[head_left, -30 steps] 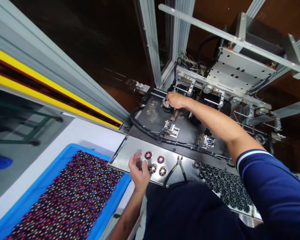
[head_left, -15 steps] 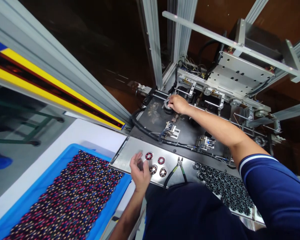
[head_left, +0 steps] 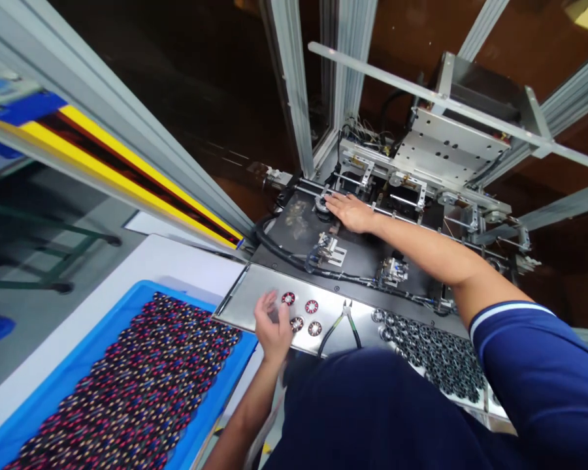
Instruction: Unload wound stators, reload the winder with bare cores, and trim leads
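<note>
My right hand (head_left: 351, 213) reaches over the dark machine plate, fingers stretched out flat. Its fingertips rest at the edge of a round metal fixture (head_left: 321, 205); whether a part sits in the fixture is too small to tell. Above the steel shelf (head_left: 247, 294), my left hand (head_left: 274, 326) is held with loosely curved fingers and thumb apart, nothing in it. Beside it lie several small round motor stators, among them a red-and-black one (head_left: 311, 306) and a copper-and-black one (head_left: 314, 328). A pair of cutting pliers (head_left: 345, 312) lies to their right, jaws spread.
A blue tray (head_left: 144, 290) packed with stators stands at the left. Many dark metal rings (head_left: 424, 346) cover the shelf's right side. Sensor brackets (head_left: 331, 250), a black cable (head_left: 279, 253) and metal rods surround the plate. A yellow-edged post (head_left: 142, 179) runs along the left.
My right hand's fingers have gone from gripping at the round fixture to lying stretched out, slightly back from it. My left hand stays by the stators. The whole view has shifted slightly.
</note>
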